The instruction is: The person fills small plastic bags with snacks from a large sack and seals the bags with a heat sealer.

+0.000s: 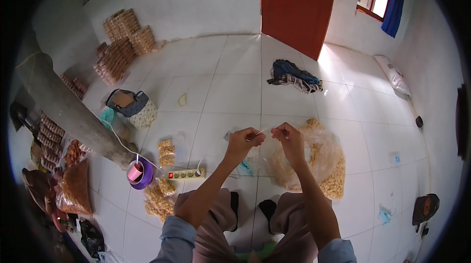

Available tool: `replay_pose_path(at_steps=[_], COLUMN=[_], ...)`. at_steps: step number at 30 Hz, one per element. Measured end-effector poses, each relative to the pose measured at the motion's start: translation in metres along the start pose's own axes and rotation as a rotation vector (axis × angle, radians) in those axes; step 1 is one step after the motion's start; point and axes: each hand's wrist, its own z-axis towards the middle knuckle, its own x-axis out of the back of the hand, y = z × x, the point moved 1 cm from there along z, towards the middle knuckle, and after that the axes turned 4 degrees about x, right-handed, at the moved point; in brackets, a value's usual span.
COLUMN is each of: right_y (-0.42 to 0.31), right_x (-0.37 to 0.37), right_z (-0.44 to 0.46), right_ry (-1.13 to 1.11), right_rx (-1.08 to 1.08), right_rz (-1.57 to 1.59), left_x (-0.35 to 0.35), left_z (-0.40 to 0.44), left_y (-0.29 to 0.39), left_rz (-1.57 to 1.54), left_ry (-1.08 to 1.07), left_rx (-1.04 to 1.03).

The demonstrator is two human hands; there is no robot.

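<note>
My left hand and my right hand are raised in front of me, a short gap apart, both with pinched fingers. A thin pale strand runs between the fingertips; its exact kind is too small to tell. Below and beside my right hand lies a large clear plastic bag with yellowish snack pieces in it. Under my left hand, a small teal-and-clear plastic item rests on the tiles.
Left of my knees are a power strip, filled snack packs and a purple container beside a leaning pillar. Stacked packs stand by the far wall. A dark blue bundle lies near the red door.
</note>
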Motion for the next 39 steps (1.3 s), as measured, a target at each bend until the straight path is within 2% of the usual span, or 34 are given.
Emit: replay_pose_path(at_steps=[1, 3, 10, 12, 16, 18, 19, 21, 22, 24, 28, 30, 33, 37, 39], right_y=[-0.001, -0.010, -0.024, -0.024, -0.018, -0.023, -0.022, -0.012, -0.006, 0.000, 0.003, 0.007, -0.001, 0.002, -0.009], right_x=[-0.002, -0.007, -0.003, -0.005, -0.007, -0.007, -0.006, 0.001, 0.004, 0.006, 0.008, 0.007, 0.006, 0.001, 0.000], right_z=[-0.001, -0.003, -0.007, -0.009, -0.009, -0.010, -0.009, -0.005, -0.003, -0.003, -0.003, -0.003, -0.003, 0.000, -0.004], right_ry=[-0.006, 0.143, -0.002, -0.078, -0.115, 0.017, 0.016, -0.002, -0.002, -0.189, -0.217, -0.220, -0.264, -0.353, -0.386], right_rx=[-0.002, 0.541, 0.583, 0.456, 0.383, 0.254, 0.254, 0.075, 0.075, 0.183, 0.142, 0.071, 0.080, 0.074, -0.123], right_rz=[0.000, -0.402, -0.488, -0.343, -0.296, -0.199, -0.199, -0.021, -0.021, -0.191, -0.178, 0.015, 0.160, 0.212, 0.280], left_x=[0.002, 0.007, 0.014, 0.015, 0.014, 0.013, 0.013, 0.014, 0.014, 0.014, 0.013, 0.013, 0.011, 0.010, 0.011], left_z=[-0.001, -0.003, -0.008, -0.011, -0.014, -0.013, -0.013, -0.013, -0.013, -0.013, -0.014, -0.015, -0.016, -0.015, -0.014], left_y=[0.002, 0.004, -0.001, -0.001, 0.001, 0.001, 0.002, 0.003, 0.004, 0.004, 0.003, 0.004, 0.006, 0.002, 0.003], left_rz=[0.041, 0.080, 0.235, 0.277, 0.361, 0.382, 0.401, 0.419, 0.411, 0.402, 0.435, 0.447, 0.466, 0.472, 0.442], left_ry=[0.010, 0.025, 0.087, 0.087, 0.077, 0.080, 0.085, 0.093, 0.092, 0.089, 0.093, 0.089, 0.057, -0.027, -0.049], left_rx=[-0.003, -0.005, -0.069, -0.068, -0.060, -0.084, -0.072, -0.061, -0.062, -0.060, -0.090, -0.100, -0.059, -0.089, -0.109])
